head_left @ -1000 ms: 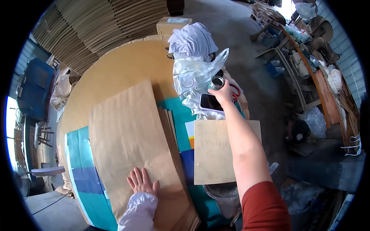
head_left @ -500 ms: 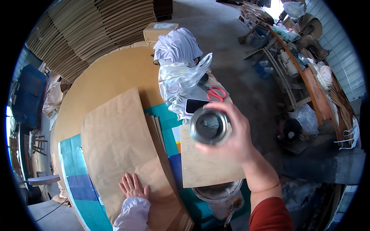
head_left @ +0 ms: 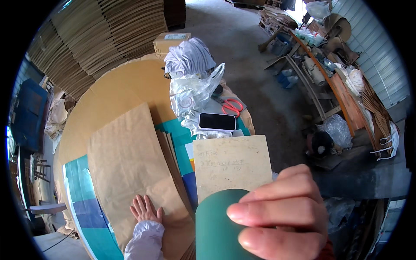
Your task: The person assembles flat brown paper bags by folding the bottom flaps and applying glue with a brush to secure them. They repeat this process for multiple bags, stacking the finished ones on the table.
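My left hand (head_left: 146, 209) lies flat with its fingers spread on a stack of large brown paper sheets (head_left: 125, 151). Close in front of me, at the lower middle, my right hand (head_left: 286, 212) grips a green cup (head_left: 221, 229) from its right side. Only the cup's smooth outer wall shows; its mouth is out of view. Behind the cup, a pale board (head_left: 229, 158) with faint handwriting is partly covered by it.
Beyond the board lie a phone (head_left: 216, 122), red-handled scissors (head_left: 233, 106) and a clear plastic bag (head_left: 190, 93). A bundle of pale cloth (head_left: 190, 56) and a cardboard box (head_left: 171, 42) stand farther back. Stacked cardboard (head_left: 99, 39) fills the far left; a cluttered bench (head_left: 323, 73) is right.
My right hand has brought the cup down and much closer to me, tilting it so its green side shows instead of its open top. My left hand stays on the paper.
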The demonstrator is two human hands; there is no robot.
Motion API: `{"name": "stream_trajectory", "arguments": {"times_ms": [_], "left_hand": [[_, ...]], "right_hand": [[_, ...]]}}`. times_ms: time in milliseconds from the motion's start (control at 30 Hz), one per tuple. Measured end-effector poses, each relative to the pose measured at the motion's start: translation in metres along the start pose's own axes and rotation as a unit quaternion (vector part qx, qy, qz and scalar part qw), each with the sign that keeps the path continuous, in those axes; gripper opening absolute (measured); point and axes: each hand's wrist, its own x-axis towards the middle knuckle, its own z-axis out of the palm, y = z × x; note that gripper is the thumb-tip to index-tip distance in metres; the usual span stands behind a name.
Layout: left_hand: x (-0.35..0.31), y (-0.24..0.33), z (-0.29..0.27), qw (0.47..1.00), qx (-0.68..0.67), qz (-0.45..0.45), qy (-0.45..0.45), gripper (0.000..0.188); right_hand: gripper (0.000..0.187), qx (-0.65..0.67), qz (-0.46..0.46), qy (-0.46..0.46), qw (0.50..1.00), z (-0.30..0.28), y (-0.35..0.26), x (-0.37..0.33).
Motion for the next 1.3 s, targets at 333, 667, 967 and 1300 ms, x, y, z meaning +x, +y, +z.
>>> {"name": "stream_trajectory", "arguments": {"times_ms": [333, 667, 967, 1300], "left_hand": [[-0.009, 0.003, -0.021, 1.000, -0.021, -0.019, -0.003, 0.086], [-0.007, 0.021, -0.027, 0.998, -0.066, 0.015, -0.015, 0.087], [-0.015, 0.024, -0.061, 0.999, 0.003, 0.024, -0.034, 0.082], [-0.024, 0.018, -0.067, 0.999, 0.015, 0.028, -0.044, 0.079]], "right_hand": [[0.018, -0.088, 0.014, -0.127, 0.988, -0.045, -0.049, 0.056], [0.036, -0.082, -0.334, 0.025, 0.939, -0.053, -0.015, 0.116], [0.028, -0.089, -0.375, 0.127, 0.914, -0.044, -0.042, 0.160], [0.030, -0.085, -0.368, 0.107, 0.920, -0.035, -0.053, 0.155]]}}
